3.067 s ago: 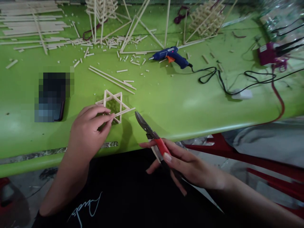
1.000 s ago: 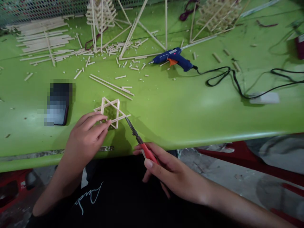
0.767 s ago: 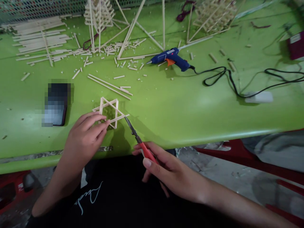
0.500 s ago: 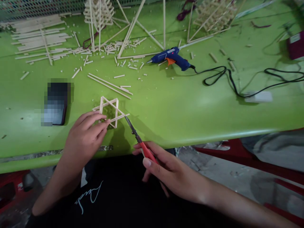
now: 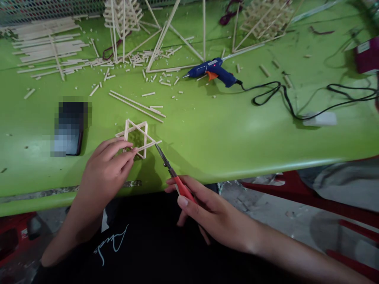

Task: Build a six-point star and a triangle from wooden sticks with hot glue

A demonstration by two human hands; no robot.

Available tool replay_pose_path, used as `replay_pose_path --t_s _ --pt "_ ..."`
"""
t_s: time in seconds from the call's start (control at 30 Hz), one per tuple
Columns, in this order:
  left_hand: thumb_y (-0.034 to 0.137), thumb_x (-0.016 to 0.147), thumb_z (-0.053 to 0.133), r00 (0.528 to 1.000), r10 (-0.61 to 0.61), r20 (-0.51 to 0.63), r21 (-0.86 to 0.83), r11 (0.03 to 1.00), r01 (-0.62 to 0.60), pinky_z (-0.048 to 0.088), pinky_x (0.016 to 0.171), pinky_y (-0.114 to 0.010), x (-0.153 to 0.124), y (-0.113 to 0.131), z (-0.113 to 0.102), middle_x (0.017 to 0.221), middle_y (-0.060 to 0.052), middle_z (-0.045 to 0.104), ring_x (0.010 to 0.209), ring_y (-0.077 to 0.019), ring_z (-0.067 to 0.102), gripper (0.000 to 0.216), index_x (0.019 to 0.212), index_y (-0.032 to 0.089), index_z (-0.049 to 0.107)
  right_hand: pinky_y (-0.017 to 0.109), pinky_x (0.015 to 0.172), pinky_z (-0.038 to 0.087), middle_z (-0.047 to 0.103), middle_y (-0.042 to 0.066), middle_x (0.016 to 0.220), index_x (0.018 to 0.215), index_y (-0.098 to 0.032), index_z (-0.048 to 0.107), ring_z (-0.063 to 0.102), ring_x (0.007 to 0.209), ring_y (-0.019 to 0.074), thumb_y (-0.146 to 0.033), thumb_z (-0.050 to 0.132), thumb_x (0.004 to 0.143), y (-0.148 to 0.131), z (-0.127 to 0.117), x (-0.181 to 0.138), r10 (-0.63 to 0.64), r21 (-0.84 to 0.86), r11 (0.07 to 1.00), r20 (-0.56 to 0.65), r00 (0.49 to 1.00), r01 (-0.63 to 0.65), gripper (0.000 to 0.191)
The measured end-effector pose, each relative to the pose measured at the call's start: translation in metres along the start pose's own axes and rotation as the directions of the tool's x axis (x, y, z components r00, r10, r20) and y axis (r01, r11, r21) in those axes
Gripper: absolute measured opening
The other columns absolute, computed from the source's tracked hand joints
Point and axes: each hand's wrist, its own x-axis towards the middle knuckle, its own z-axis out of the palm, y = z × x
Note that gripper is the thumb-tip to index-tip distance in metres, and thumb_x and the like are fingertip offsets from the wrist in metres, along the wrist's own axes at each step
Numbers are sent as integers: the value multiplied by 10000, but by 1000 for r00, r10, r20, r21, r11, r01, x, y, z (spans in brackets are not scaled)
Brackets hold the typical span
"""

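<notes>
A six-pointed star frame of thin wooden sticks (image 5: 145, 136) is near the front edge of the green table. My left hand (image 5: 108, 167) pinches its lower left side between thumb and fingers. In my right hand (image 5: 204, 209) are red-handled pliers or cutters (image 5: 183, 189), pointing up and left. Their metal tip is at the star's right corner, where one stick end sticks out past the joint. Whether the jaws are closed on that stick is too small to tell.
Loose sticks (image 5: 136, 105) lie beyond the star, with a phone (image 5: 69, 128) at left. A blue glue gun (image 5: 213, 71) rests farther back, its black cord (image 5: 275, 88) running right. Stick structures (image 5: 122, 19), a stick pile (image 5: 50, 43) and scattered offcuts (image 5: 142, 59) are along the back.
Almost nothing differs. The view has shifted very slightly; both hands, the star and the red-handled tool keep their places relative to each other.
</notes>
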Motion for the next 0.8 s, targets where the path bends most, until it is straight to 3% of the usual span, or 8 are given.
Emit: replay_pose_path --t_s 0.2,0.3,0.5,0.8 --pt "78 1105 764 1000 17 -1 15 1000 -17 726 1120 -577 1 1 -1 1310 -134 883 1289 -350 831 196 1237 185 862 172 429 580 700 161 1451 1667 -259 572 781 878 172 -717 687 1173 4 2 1 -24 24 999 -4 1000 24 684" --pt "99 1120 752 1000 10 -3 21 1000 -10 729 1128 -570 1 1 0 1305 -112 889 1298 -340 837 196 1225 216 869 178 436 591 691 154 1478 1664 -277 580 801 909 184 -717 666 1184 5 5 1 -23 27 999 -18 1000 24 657" --pt "104 1113 764 1000 2 -3 19 1000 -2 719 1150 -557 0 -1 0 1311 -106 887 1297 -331 835 196 1224 229 868 177 411 562 738 89 1152 1723 -281 529 814 893 221 -783 599 1188 12 10 3 7 22 1000 -37 999 -7 737" --pt "108 1112 767 999 47 -21 68 997 -46 733 1122 -545 2 -4 3 1281 -104 892 1267 -339 848 181 1214 222 865 174 412 556 686 14 997 1714 -304 520 778 761 180 -780 595 1193 21 13 5 1 31 1000 -43 999 1 710"
